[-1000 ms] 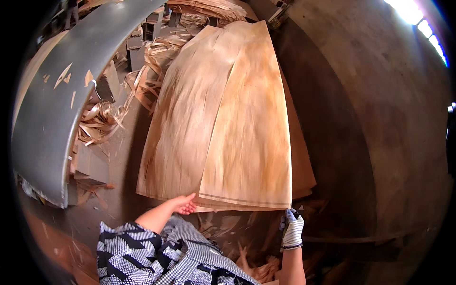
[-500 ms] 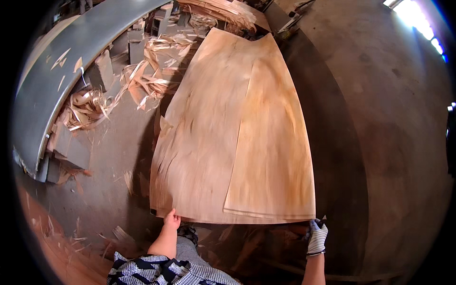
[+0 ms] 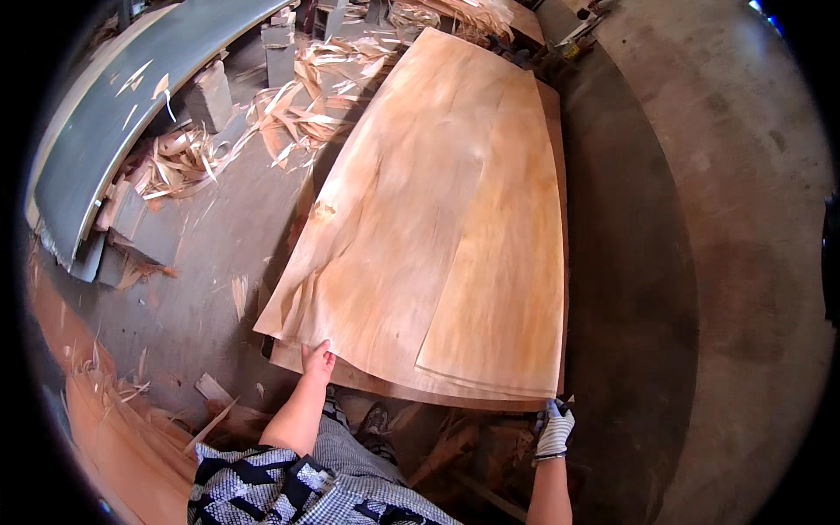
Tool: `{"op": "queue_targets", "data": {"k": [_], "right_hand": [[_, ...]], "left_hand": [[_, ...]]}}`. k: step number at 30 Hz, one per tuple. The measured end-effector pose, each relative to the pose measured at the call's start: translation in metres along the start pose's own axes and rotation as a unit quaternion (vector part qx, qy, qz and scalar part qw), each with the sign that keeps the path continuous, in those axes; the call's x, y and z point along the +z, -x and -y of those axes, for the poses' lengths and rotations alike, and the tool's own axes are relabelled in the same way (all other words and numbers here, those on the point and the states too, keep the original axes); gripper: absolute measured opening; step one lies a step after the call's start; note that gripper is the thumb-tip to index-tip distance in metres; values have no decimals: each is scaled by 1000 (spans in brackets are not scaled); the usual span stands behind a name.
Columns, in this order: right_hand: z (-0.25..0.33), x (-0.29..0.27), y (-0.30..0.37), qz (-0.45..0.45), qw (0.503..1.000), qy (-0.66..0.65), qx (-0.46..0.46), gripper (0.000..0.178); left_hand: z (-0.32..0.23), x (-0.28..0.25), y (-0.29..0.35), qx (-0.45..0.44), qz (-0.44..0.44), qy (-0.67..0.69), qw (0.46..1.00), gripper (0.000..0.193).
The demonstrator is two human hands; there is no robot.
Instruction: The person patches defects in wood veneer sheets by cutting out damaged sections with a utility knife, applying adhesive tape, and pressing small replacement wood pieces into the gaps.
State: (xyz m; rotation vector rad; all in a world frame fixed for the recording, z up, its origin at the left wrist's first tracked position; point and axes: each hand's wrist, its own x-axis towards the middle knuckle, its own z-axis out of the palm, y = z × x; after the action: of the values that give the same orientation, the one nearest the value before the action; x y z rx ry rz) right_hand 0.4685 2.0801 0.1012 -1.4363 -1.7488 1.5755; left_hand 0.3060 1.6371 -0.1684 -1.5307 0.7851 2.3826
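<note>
A large thin wood veneer sheet [image 3: 385,227] lies lengthwise before me over another sheet, whose rim shows along the near and right sides. A narrower veneer strip [image 3: 503,262] covers its right part. My bare left hand [image 3: 318,360] is closed on the near edge of the large sheet, left of its middle, where the edge is lifted and wavy. At the near right corner, my right hand [image 3: 554,430] in a striped white glove pinches the edge of the veneer. Its fingertips are partly hidden.
A long dark metal sheet [image 3: 114,122] stretches along the left on blocks [image 3: 210,96]. Torn veneer scraps [image 3: 175,162] litter the floor there. Reddish wood sheets [image 3: 114,420] lie at the lower left, and more scraps [image 3: 455,446] lie beneath the near edge.
Both hands have shifted the veneer sheet. Its near left corner is now raised and farther left, uncovering a sheet beneath. My left hand has moved away from me; my right hand has moved left.
</note>
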Motion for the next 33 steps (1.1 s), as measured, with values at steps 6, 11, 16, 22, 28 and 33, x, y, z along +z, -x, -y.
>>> {"op": "queue_targets", "data": {"k": [6, 11, 16, 22, 28, 33], "right_hand": [[-58, -22, -44, 7, 999, 18, 40, 13], [-125, -34, -87, 12, 998, 40, 53, 14], [-201, -37, -128, 67, 993, 13, 97, 17], [-285, -7, -140, 87, 992, 41, 87, 26], [-352, 4, -154, -50, 993, 104, 6, 21], [-402, 2, -137, -109, 987, 107, -52, 20]], "left_hand": [[43, -19, 15, 86, 44, -101, 990, 55], [53, -45, -4, 68, 55, -29, 996, 52], [36, -59, -39, 61, 75, 42, 994, 60], [25, -99, -92, 58, 109, 22, 992, 61], [-5, -146, -162, 75, 119, 55, 989, 52], [-5, -189, -196, 125, 85, 92, 984, 47]]}}
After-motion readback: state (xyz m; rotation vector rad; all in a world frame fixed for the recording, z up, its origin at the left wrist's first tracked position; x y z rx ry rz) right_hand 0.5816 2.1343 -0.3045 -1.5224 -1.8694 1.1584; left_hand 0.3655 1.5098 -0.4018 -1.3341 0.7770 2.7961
